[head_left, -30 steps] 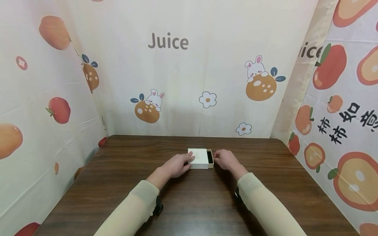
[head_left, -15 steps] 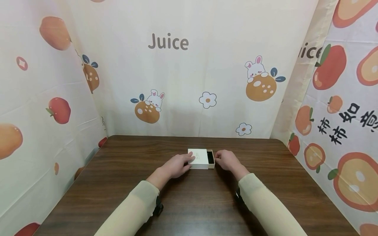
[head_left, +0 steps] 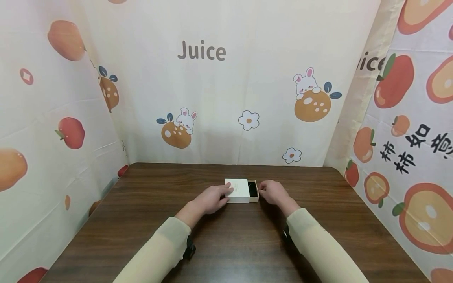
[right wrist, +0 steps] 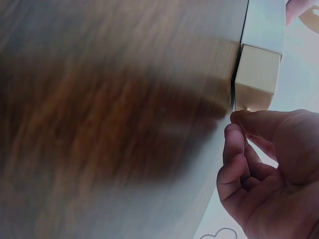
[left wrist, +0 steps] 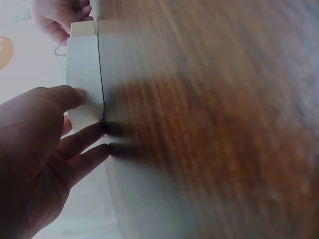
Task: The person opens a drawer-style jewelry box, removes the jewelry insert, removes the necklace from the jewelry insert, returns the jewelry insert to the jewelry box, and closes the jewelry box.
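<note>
A small white drawer box (head_left: 240,191) with faint print on its lid lies on the table. Its cream inner drawer (head_left: 253,199) sticks out to the right, showing a black inside with a thin light thing in it, too small to tell. My left hand (head_left: 211,198) holds the white sleeve at its left end, the thumb (left wrist: 72,96) against its side in the left wrist view. At the drawer's outer end, my right hand (head_left: 273,192) pinches with thumb and forefinger, other fingers curled. Whatever small pull sits between the fingertips is mostly hidden in the right wrist view.
The brown wood-grain table (head_left: 226,243) runs back to a pale curtain (head_left: 219,86) printed with fruit and rabbits. More printed cloth hangs along the left and right sides. Both forearms reach in from the near edge.
The drawer has slid a little farther right out of the sleeve, along with my right hand. My left hand and the sleeve stay in place.
</note>
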The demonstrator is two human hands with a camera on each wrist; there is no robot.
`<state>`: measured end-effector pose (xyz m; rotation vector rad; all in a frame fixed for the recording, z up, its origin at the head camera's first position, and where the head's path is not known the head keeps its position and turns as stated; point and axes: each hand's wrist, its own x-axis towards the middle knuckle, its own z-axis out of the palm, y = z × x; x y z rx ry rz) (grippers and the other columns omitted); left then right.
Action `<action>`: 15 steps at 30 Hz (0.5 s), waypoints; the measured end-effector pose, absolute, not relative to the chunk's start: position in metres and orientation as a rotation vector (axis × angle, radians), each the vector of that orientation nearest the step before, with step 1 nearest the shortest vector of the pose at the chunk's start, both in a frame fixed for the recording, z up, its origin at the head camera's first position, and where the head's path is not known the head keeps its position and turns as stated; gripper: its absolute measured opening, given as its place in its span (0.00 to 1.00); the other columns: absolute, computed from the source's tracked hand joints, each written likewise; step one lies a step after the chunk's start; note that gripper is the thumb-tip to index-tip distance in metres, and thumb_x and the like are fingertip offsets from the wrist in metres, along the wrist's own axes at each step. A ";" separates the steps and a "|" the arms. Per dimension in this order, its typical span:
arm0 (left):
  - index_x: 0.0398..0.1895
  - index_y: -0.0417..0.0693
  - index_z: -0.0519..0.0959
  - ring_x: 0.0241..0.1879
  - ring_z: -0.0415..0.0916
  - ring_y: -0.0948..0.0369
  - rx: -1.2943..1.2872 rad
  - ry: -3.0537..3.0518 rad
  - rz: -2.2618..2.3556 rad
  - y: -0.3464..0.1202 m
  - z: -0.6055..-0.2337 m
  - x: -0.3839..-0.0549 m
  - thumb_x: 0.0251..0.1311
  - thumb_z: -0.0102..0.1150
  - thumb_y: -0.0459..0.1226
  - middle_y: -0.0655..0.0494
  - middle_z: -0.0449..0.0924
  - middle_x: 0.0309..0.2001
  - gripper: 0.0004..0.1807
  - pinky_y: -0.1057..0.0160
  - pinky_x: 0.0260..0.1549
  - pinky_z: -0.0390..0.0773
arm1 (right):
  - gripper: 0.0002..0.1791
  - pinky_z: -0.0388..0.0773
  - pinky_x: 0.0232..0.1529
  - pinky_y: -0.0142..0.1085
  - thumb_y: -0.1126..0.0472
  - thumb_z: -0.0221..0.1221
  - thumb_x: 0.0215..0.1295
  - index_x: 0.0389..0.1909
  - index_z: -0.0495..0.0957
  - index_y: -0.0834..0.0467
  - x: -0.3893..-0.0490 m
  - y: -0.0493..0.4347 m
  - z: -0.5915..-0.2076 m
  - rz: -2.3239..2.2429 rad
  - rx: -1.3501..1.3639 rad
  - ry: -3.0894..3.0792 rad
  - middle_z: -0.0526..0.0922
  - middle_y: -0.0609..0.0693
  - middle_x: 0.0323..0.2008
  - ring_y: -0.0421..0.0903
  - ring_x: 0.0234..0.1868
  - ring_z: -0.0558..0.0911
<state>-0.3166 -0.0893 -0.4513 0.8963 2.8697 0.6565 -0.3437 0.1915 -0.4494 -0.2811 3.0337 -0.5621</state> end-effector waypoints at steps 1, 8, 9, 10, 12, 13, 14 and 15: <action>0.80 0.47 0.75 0.81 0.70 0.50 0.899 2.870 0.658 -0.089 -0.451 -0.317 0.82 0.59 0.39 0.47 0.67 0.84 0.27 0.48 0.78 0.73 | 0.08 0.78 0.39 0.40 0.60 0.63 0.80 0.36 0.84 0.54 -0.344 0.192 -0.449 -0.561 -0.281 3.032 0.82 0.49 0.31 0.48 0.35 0.79; 0.80 0.47 0.74 0.81 0.70 0.50 0.911 2.871 0.658 -0.090 -0.452 -0.316 0.83 0.59 0.39 0.47 0.66 0.84 0.27 0.48 0.78 0.73 | 0.08 0.79 0.41 0.41 0.60 0.63 0.79 0.37 0.85 0.54 -0.345 0.194 -0.450 -0.551 -0.291 3.036 0.83 0.48 0.32 0.47 0.35 0.79; 0.80 0.47 0.74 0.81 0.69 0.50 0.909 2.871 0.659 -0.090 -0.452 -0.316 0.83 0.59 0.39 0.47 0.66 0.84 0.27 0.48 0.79 0.73 | 0.08 0.79 0.41 0.41 0.60 0.63 0.79 0.37 0.85 0.54 -0.345 0.194 -0.450 -0.551 -0.293 3.035 0.83 0.48 0.32 0.47 0.35 0.79; 0.80 0.47 0.74 0.81 0.69 0.51 0.907 2.870 0.661 -0.090 -0.452 -0.316 0.83 0.59 0.39 0.47 0.66 0.84 0.27 0.48 0.79 0.73 | 0.08 0.78 0.41 0.40 0.60 0.63 0.79 0.36 0.85 0.54 -0.345 0.194 -0.450 -0.548 -0.292 3.036 0.83 0.48 0.32 0.47 0.35 0.79; 0.80 0.47 0.74 0.82 0.69 0.51 0.903 2.868 0.666 -0.090 -0.452 -0.317 0.83 0.59 0.39 0.47 0.66 0.84 0.27 0.48 0.79 0.72 | 0.08 0.78 0.40 0.40 0.60 0.63 0.80 0.37 0.85 0.54 -0.345 0.195 -0.450 -0.550 -0.288 3.031 0.83 0.49 0.32 0.48 0.35 0.79; 0.80 0.47 0.74 0.82 0.69 0.51 0.902 2.868 0.666 -0.090 -0.452 -0.317 0.83 0.59 0.39 0.47 0.66 0.84 0.27 0.48 0.79 0.72 | 0.08 0.78 0.40 0.40 0.60 0.62 0.80 0.37 0.85 0.54 -0.345 0.196 -0.450 -0.551 -0.284 3.029 0.82 0.49 0.31 0.48 0.35 0.79; 0.80 0.47 0.74 0.82 0.69 0.51 0.901 2.869 0.662 -0.090 -0.452 -0.317 0.83 0.59 0.40 0.47 0.66 0.84 0.27 0.48 0.79 0.72 | 0.08 0.78 0.40 0.40 0.60 0.62 0.80 0.38 0.85 0.54 -0.344 0.196 -0.449 -0.551 -0.282 3.028 0.82 0.49 0.32 0.48 0.35 0.79; 0.81 0.48 0.74 0.82 0.69 0.51 0.901 2.870 0.660 -0.090 -0.452 -0.317 0.83 0.59 0.40 0.47 0.66 0.84 0.27 0.48 0.79 0.73 | 0.07 0.78 0.40 0.40 0.60 0.62 0.80 0.38 0.85 0.55 -0.344 0.196 -0.449 -0.551 -0.282 3.027 0.82 0.49 0.32 0.48 0.35 0.79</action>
